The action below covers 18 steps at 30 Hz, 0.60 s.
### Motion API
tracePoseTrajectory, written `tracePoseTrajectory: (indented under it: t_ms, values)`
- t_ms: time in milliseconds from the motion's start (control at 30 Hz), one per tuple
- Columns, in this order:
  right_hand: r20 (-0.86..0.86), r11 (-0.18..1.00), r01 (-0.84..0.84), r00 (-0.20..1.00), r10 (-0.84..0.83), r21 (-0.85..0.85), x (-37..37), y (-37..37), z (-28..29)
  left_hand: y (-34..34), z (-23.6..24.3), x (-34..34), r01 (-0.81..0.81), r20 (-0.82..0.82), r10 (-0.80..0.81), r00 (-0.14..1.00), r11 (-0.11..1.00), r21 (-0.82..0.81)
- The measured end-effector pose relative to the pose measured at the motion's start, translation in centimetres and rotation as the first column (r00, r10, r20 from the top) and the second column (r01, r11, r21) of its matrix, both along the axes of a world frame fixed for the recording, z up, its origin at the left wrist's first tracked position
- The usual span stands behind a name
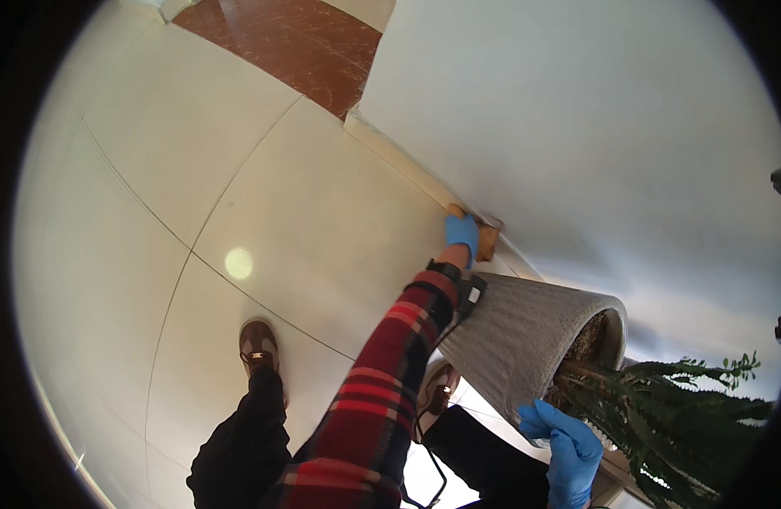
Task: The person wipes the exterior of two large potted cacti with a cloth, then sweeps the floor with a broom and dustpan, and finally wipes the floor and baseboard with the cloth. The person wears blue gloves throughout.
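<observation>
Plant (679,424) in pot (513,331), cloth (487,243) against baseboard (399,165)

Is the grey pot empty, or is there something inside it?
Not empty: inside the rim of the grey pot brown soil shows, with a green plant growing out.

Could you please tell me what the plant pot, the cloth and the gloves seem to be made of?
Pot: matt grey, finely streaked, perhaps cement or moulded plastic. Cloth: probably soft orange-brown fabric, judging by its bunching. Gloves: thin blue rubber, possibly nitrile, wrinkling snugly.
</observation>
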State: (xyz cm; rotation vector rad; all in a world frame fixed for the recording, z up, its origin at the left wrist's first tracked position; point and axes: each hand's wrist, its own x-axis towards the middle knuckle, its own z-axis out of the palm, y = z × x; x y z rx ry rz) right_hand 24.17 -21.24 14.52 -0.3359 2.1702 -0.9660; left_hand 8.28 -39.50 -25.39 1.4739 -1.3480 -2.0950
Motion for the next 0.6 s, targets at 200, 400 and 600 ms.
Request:
tracePoseTrajectory:
  t_ms: [200, 400, 600]
  values:
    - [0.002, 1.0, 0.019, 1.0, -0.019, -0.025, -0.2, 0.1, -0.3, -2.0, -0.4, 2.1, 0.097, -0.104, -0.081, 0.991, 0.983, 0.155]
    - [0.032, 0.998, 0.063, 0.997, -0.064, 0.013, -0.5, -0.2, -0.6, -13.2, -3.0, 5.1, -0.396, -0.072, 0.396, 0.915, 0.918, 0.021]
    - [0.019, 0.997, 0.078, 0.997, -0.078, 0.012, -0.9, -0.4, -1.0, -23.3, -1.9, 10.0, -0.373, -0.069, 0.367, 0.928, 0.901, -0.222]
